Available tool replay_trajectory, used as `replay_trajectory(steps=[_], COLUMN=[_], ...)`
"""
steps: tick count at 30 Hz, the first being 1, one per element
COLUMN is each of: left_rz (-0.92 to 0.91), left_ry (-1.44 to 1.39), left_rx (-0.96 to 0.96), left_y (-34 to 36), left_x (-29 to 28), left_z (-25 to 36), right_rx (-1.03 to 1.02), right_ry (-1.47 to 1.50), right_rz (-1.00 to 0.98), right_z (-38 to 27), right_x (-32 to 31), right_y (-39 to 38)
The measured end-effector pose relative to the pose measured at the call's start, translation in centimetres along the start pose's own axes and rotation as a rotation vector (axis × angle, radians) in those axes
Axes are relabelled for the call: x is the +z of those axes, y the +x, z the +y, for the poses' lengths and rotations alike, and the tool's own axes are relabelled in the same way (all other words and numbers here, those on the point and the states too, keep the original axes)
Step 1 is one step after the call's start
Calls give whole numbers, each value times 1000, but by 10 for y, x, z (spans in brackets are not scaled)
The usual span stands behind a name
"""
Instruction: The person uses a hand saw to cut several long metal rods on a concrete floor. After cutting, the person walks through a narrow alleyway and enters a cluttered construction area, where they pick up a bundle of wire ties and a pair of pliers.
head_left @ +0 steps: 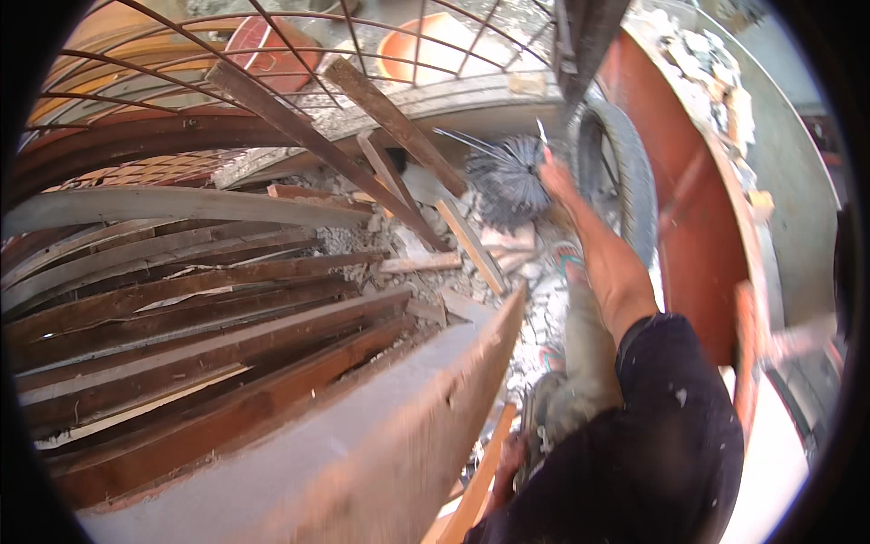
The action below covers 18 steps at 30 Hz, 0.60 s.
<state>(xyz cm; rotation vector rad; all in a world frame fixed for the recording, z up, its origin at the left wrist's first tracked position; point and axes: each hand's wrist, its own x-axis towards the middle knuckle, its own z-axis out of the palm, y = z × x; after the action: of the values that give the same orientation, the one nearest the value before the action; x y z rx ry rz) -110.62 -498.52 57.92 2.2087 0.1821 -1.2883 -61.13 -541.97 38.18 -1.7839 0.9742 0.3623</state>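
My right hand reaches out at the end of my bare forearm, its fingers closed. From it sticks a slim red-and-white pointed thing, whose kind I cannot make out. Right beside that hand, and partly behind it, sits a round bundle of dark grey strands; a few thin rods poke out of its upper left. My left hand is low in the picture by my leg, next to a light wooden strip. Most of its fingers are hidden, so its grip cannot be told.
Long wooden beams are stacked at the left, with a thick board jutting up close to me. A tyre leans against a red-brown panel. Rubble covers the ground near my feet. Beyond a metal grille is an orange basin.
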Motion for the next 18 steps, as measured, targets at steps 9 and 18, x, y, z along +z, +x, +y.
replay_trajectory(steps=[9, 18], left_rz=[101, 262], left_ry=[-673, -644], left_rx=[-322, -351], left_y=[-14, -61], left_x=[-26, 11], left_z=[27, 12], right_rx=[56, -113], right_ry=[91, -41], right_rz=[242, 226], right_z=[37, 37], right_x=[-2, -20], right_y=[-108, -177])
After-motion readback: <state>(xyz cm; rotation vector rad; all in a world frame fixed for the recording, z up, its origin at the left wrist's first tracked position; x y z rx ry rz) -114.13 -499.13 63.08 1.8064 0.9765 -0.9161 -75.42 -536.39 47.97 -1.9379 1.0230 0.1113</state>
